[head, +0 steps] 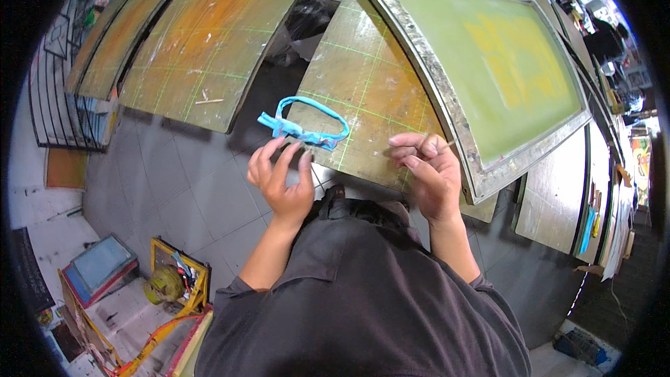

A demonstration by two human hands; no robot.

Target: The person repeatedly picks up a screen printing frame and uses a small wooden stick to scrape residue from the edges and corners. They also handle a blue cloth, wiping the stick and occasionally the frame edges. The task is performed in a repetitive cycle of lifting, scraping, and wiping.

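A light-blue cloth loop [314, 135], knotted or bunched along its near side, lies at the near left corner of a printing board [361, 84] marked with green grid lines. Just below it, my left hand [282, 178] has its fingers spread, the tips close to the cloth; whether they touch it is unclear. My right hand [432, 167] is half curled over the board's near edge, beside the metal frame of a printing screen [460, 152]. A thin sliver shows by its fingers, too small to tell if held. Green mesh with a yellow design fills the screen.
To the left, another board [199, 52] has orange stains and a small wooden stick [209, 101]. A gap separates the boards. At lower left stand a gas cylinder [166, 284] and a yellow metal frame [196, 301]. More boards [555, 193] extend right; a person [602, 42] is far right.
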